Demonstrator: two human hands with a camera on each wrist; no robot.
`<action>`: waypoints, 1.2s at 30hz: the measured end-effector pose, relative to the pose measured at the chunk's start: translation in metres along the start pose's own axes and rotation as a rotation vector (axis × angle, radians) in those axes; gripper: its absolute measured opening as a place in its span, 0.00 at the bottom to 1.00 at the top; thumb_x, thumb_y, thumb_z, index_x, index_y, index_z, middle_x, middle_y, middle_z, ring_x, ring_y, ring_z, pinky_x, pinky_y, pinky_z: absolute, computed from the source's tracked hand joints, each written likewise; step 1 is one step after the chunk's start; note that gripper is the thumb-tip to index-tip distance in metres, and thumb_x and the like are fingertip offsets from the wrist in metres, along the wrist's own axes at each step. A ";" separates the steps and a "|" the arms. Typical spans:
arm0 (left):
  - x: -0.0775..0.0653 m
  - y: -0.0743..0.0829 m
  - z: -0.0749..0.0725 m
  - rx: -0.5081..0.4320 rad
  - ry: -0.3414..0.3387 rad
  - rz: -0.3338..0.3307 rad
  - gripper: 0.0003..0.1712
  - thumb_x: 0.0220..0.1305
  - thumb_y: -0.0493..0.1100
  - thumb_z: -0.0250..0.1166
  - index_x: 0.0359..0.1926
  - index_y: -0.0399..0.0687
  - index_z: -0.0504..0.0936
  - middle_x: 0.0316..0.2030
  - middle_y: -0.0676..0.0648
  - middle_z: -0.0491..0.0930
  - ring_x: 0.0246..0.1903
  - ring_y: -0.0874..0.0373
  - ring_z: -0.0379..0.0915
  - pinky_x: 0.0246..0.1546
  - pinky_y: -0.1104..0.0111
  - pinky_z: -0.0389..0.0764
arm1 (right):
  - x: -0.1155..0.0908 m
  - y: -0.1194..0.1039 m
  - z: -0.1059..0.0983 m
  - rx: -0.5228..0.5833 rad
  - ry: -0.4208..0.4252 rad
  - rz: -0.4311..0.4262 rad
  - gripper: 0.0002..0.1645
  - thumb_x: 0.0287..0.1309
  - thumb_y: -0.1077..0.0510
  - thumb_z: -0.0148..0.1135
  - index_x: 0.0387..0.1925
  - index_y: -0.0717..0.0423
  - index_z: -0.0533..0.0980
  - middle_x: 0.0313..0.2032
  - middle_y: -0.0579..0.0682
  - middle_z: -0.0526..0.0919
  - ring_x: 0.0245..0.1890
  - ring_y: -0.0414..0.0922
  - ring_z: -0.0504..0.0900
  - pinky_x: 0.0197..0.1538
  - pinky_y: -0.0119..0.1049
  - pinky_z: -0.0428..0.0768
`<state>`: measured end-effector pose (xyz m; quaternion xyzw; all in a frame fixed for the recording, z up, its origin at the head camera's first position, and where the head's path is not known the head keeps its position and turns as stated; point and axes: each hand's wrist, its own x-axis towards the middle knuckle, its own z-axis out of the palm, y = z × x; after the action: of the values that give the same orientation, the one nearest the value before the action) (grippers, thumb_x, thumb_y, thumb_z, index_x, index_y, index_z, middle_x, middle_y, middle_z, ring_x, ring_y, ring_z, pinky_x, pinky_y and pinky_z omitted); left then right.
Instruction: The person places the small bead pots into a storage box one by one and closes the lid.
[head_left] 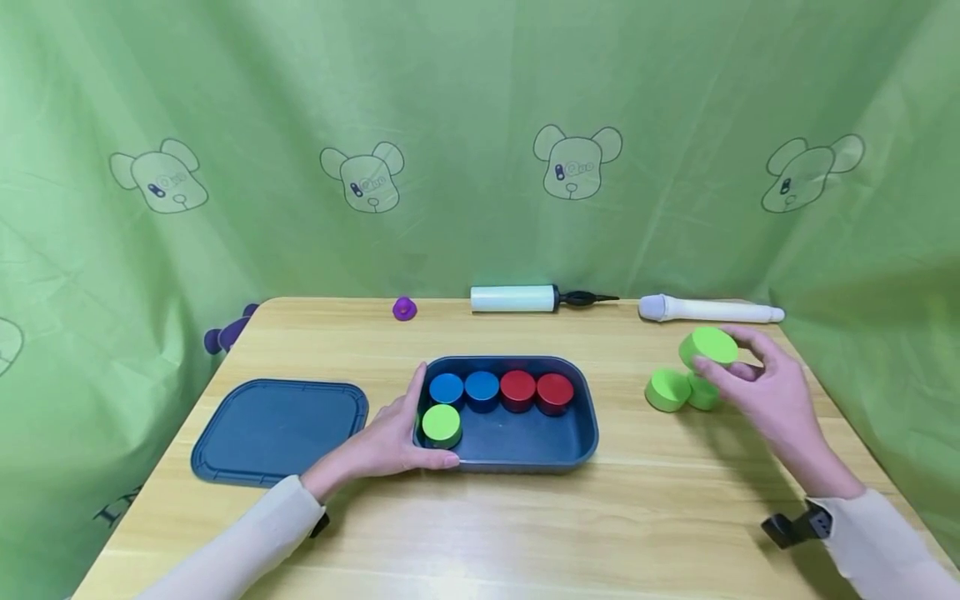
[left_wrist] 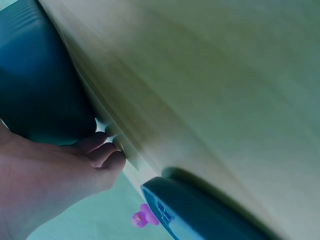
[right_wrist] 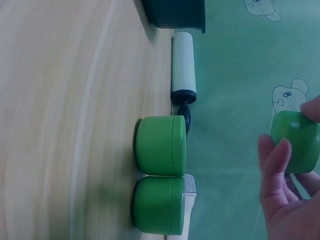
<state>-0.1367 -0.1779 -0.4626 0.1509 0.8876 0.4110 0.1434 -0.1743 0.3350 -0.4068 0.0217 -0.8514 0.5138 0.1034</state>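
Note:
My left hand (head_left: 390, 437) holds the left end of a dark blue box (head_left: 517, 458), thumb along the front rim and a finger up by the back left corner. Inside, two blue round tins (head_left: 482, 387) and two red round tins (head_left: 554, 390) make a back row, and a green round tin (head_left: 442, 423) sits at the front left. To the right, my right hand (head_left: 765, 387) pinches another green round tin (right_wrist: 295, 140) between thumb and fingers, raised over the table. Two more green tins (right_wrist: 160, 145) stand side by side just below it.
A flat blue lid (head_left: 279, 429) lies left of the box. Along the back edge are a small purple toy (head_left: 404, 309), a white hand pump (head_left: 513, 299) with a black nozzle, and a white microphone (head_left: 712, 310). A green curtain (head_left: 465, 125) hangs behind the wooden table (head_left: 600, 533).

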 end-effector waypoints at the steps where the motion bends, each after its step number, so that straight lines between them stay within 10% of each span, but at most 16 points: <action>1: 0.000 0.000 0.000 0.001 -0.001 0.003 0.82 0.59 0.66 0.82 0.89 0.62 0.25 0.86 0.40 0.48 0.82 0.36 0.50 0.73 0.32 0.63 | 0.000 -0.001 0.001 -0.015 0.013 0.000 0.35 0.70 0.52 0.77 0.74 0.45 0.75 0.54 0.35 0.81 0.40 0.29 0.86 0.36 0.25 0.83; 8: -0.002 -0.004 -0.004 0.023 0.011 0.007 0.83 0.58 0.67 0.82 0.89 0.59 0.25 0.86 0.39 0.48 0.82 0.36 0.51 0.73 0.33 0.62 | 0.001 -0.008 0.016 0.020 0.023 0.001 0.35 0.69 0.50 0.79 0.72 0.41 0.74 0.28 0.41 0.85 0.27 0.34 0.81 0.25 0.29 0.75; 23: -0.002 -0.002 0.000 0.027 0.001 0.015 0.82 0.59 0.68 0.82 0.89 0.60 0.26 0.86 0.38 0.48 0.81 0.34 0.51 0.73 0.32 0.61 | -0.004 -0.017 0.044 0.020 -0.098 -0.178 0.35 0.68 0.59 0.79 0.71 0.58 0.73 0.58 0.47 0.78 0.39 0.37 0.86 0.39 0.25 0.84; 36: -0.001 0.000 0.001 0.022 0.003 0.009 0.82 0.59 0.67 0.82 0.89 0.60 0.25 0.86 0.38 0.47 0.82 0.34 0.50 0.74 0.32 0.60 | -0.007 -0.032 0.071 -0.134 -0.140 -0.262 0.35 0.62 0.57 0.83 0.67 0.56 0.79 0.54 0.49 0.83 0.47 0.41 0.79 0.46 0.26 0.78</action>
<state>-0.1349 -0.1778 -0.4634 0.1560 0.8915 0.4020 0.1387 -0.1738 0.2569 -0.4125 0.1614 -0.8787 0.4354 0.1111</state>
